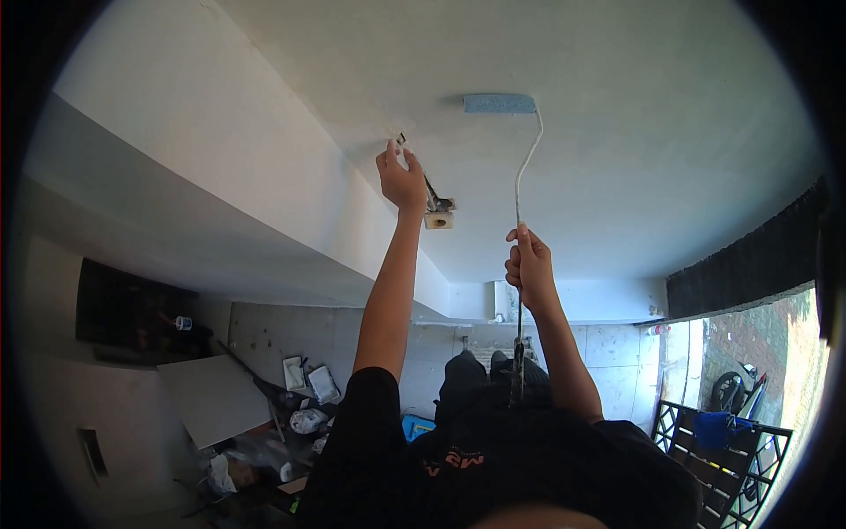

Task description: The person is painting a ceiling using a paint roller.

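My right hand [531, 267] is closed around the thin metal frame of a paint roller [500, 104]. Its pale blue sleeve lies up against, or very near, the whitish ceiling [617, 141], and its dark handle hangs down in front of my body. My left hand [402, 181] is raised to the ceiling, left of the roller, fingers curled by a small dark fitting [402, 138]. What they grip there is too small to make out. Beside that hand a dark strip [431, 188] leads to a small beige square fixture [439, 221].
A white beam [264, 159] runs along the left. Below stand a grey board [216, 401], white trays [323, 384] and plastic-wrapped clutter [307, 420]. A slatted bench-like frame [714, 450] with a blue cloth [712, 429] is at lower right, near a parked motorbike [731, 390].
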`<state>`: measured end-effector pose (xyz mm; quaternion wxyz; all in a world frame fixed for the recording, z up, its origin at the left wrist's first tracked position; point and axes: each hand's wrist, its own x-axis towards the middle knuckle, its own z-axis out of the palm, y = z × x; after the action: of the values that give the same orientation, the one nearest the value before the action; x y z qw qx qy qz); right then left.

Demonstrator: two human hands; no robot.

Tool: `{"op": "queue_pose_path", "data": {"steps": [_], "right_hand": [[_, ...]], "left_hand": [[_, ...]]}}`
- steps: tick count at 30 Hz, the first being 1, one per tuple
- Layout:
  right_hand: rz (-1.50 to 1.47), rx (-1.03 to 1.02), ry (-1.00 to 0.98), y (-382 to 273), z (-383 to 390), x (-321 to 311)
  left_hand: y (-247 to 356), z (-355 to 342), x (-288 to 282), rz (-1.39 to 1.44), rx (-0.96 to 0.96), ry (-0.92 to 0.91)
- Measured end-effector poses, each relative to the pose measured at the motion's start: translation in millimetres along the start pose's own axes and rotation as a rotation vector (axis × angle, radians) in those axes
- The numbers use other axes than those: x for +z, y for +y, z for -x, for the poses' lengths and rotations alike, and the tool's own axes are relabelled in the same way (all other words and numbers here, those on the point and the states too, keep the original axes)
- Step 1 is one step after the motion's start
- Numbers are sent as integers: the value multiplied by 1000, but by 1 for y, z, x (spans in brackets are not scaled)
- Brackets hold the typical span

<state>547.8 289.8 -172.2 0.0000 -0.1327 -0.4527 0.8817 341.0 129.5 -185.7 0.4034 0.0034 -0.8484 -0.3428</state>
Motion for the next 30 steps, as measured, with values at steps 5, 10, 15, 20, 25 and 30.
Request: {"op": "queue_pose_path", "data": {"steps": [5, 10, 15, 20, 25, 30], "right_hand": [[5, -15, 32, -1, 0, -4], [6, -2, 9, 1, 0, 3], [55, -51, 90, -2, 4, 4], [62, -64, 124, 2, 9, 21], [-93, 27, -47, 12, 24, 77], [-100, 100, -206, 39, 30, 125]], "left_hand": [[8, 14, -2, -5, -10, -43], [7, 80, -32, 644, -597, -332], [46, 221, -107, 950, -977, -917], [83, 258, -226, 1154, -1258, -1208], [68, 262, -272, 926, -1200, -1075], [60, 256, -283, 943, -1242, -861]]}}
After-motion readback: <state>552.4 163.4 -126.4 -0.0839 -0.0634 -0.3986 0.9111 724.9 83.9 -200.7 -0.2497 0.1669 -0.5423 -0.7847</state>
